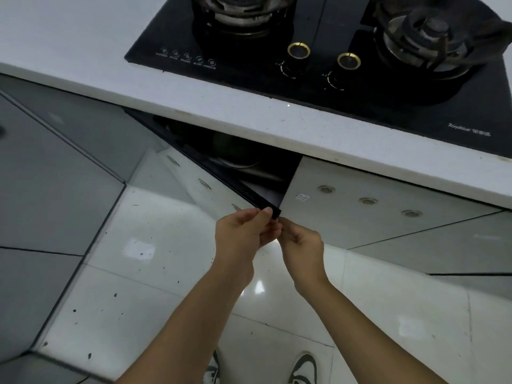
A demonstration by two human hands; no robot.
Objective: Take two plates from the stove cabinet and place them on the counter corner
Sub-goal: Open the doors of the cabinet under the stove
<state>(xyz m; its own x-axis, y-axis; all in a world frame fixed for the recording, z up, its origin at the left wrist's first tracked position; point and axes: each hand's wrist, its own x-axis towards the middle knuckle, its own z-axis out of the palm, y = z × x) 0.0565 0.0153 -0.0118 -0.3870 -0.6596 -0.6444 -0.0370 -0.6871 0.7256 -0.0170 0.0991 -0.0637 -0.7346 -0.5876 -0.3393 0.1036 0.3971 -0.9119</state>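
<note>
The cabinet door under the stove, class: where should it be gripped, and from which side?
Grip the cabinet door at its free outer corner, from the front, where both hands meet now. No handle is visible, and the door stands ajar, so that thin exposed edge is what offers a pinch.

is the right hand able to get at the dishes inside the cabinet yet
Probably not yet. The door is only partly open, and both the left hand and right hand are at its edge. Dishes sit dimly inside.
</note>
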